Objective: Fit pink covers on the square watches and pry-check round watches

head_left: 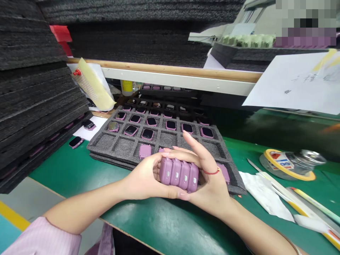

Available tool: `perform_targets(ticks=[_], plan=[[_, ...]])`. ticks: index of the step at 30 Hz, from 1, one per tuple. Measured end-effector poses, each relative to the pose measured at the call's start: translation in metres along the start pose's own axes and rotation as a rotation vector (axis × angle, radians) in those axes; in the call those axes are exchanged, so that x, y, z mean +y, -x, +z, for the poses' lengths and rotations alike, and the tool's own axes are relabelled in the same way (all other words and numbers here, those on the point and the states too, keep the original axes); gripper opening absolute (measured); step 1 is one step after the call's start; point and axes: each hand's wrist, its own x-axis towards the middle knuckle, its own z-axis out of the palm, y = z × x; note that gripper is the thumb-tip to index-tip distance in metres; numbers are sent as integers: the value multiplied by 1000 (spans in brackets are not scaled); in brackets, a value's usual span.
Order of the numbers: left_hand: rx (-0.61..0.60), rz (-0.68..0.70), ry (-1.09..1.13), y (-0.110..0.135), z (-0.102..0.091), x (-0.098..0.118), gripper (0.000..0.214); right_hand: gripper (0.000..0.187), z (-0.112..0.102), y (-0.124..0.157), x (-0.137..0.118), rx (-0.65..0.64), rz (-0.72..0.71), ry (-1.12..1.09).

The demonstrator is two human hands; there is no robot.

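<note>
A row of several purple smartwatch cases (179,176) stands side by side between my hands, each with a small pale oval on the side facing me. My left hand (148,177) wraps the row from the left, its thumb along the near bottom edge. From the right, my right hand (209,184) closes round the other end, with one finger raised and a red string at the wrist. Beneath and behind them lies a dark grey foam tray (103,143) with square pockets. Smartwatches with black screens (147,134) fill many of its far pockets, and a purple case (145,151) sits in a near one.
Two loose watches, one of them (76,142) on the green table (66,166), lie left of the tray. Stacked foam sheets (34,92) rise at the left. A shelf edge (170,74) crosses above. At right are a glass jar (292,164), white cloth (265,194) and a cutter (305,209).
</note>
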Motion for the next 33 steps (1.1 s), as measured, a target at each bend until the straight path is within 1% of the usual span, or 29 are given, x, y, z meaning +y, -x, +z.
perform_targets(ticks=[3,8,12,15,18,21,23,25,27,29,33], plan=[[8,-16,-17,0,0,-2,50,97,0,1,1,-1,1,-25],[64,-35,-67,1,0,-3,55,101,1,1,4,-6,-17,-63],[42,-2,-69,0,1,-3,53,95,1,1,6,-2,-31,-43],[64,26,-80,1,3,-4,62,89,2,2,6,-3,-35,-21],[84,22,-85,1,4,-6,71,90,3,2,6,-5,-29,-29],[71,18,-45,1,5,-8,66,94,4,1,5,-16,-17,-46],[91,34,-35,0,6,-11,58,95,5,0,5,-10,-12,-37],[127,40,-53,0,6,-13,55,95,5,0,4,-9,-5,-20],[142,41,-69,0,7,-14,58,95,5,-1,4,-35,-1,-14],[127,37,-64,1,8,-14,65,96,4,-1,4,-51,-9,-29],[95,26,-46,2,8,-11,79,99,4,-1,4,-22,-47,-44]])
